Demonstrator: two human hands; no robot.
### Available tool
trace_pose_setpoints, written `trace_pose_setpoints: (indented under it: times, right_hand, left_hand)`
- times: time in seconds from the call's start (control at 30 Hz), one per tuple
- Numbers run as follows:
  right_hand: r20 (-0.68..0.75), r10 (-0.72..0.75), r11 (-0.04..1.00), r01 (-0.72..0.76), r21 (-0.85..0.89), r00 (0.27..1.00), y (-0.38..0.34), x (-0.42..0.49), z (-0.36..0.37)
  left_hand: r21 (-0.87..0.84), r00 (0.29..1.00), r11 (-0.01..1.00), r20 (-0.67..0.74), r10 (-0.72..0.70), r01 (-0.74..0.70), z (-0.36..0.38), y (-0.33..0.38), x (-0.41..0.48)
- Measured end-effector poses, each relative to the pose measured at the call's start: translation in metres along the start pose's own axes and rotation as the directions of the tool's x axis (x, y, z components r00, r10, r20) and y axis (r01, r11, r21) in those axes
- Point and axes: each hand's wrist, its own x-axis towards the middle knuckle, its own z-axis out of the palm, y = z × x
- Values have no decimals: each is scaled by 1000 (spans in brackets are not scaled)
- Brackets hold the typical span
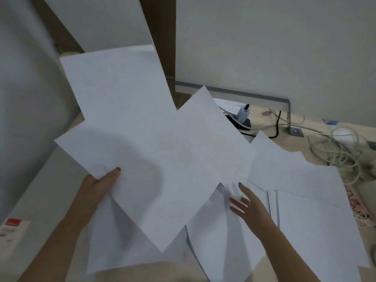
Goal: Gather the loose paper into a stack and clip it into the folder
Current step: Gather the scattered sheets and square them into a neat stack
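Several loose white sheets of paper (154,151) are fanned out in front of me, raised above the floor. My left hand (101,183) pinches their left edge, thumb on top and fingers hidden beneath. My right hand (247,204) reaches in with straight fingers under the lower right corner of the raised sheets, touching paper there. More white sheets (305,200) lie overlapping on the floor at the right and below. No folder can be made out.
A white box (30,200) with a red-labelled sticker stands at the left. A tangle of white cables (335,147), a power strip with a charger (243,117) and a metal frame foot (295,131) lie at the back right. A patterned cloth (358,208) shows at the right edge.
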Motion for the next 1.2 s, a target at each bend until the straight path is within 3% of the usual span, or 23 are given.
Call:
trace_pose_setpoints:
  times: [0.07,0.1,0.27,0.57,0.73,0.8,0.93,1.03,1.13,1.2]
  right_hand:
    - [107,21,943,-55,329,994,-13,5,11]
    - [129,6,924,-55,377,992,-20,5,17]
    - [81,-133,969,112,220,988,-39,1,46]
    - [53,-306,824,237,514,950,-98,-45,54]
    - [68,-470,732,346,587,880,-129,-75,63]
    - [119,-476,737,322,594,871,-124,-83,73]
    - [148,-283,836,168,522,948,-62,-76,94]
    - [72,-23,900,-11,436,997,0,-59,102]
    - [55,139,937,-150,315,989,52,-42,105]
    - [76,228,944,-240,227,971,70,-36,110]
  left_hand:
    - [-39,1000,999,28,-7,8,-6,7,-5]
    - [-51,999,999,36,-8,10,-7,10,-7]
    - [-85,1000,996,11,-1,2,-31,20,-10]
    - [-99,997,995,79,-12,20,-23,35,-5]
    - [9,965,977,157,-212,213,9,-16,-1]
    - [5,938,954,182,-296,301,22,-39,0]
    - [-64,916,929,205,-346,365,42,-71,2]
    - [-112,897,903,219,-384,414,48,-82,-1]
    - [-291,930,884,84,-359,367,51,-78,4]
    - [-342,933,870,78,-351,355,56,-75,6]
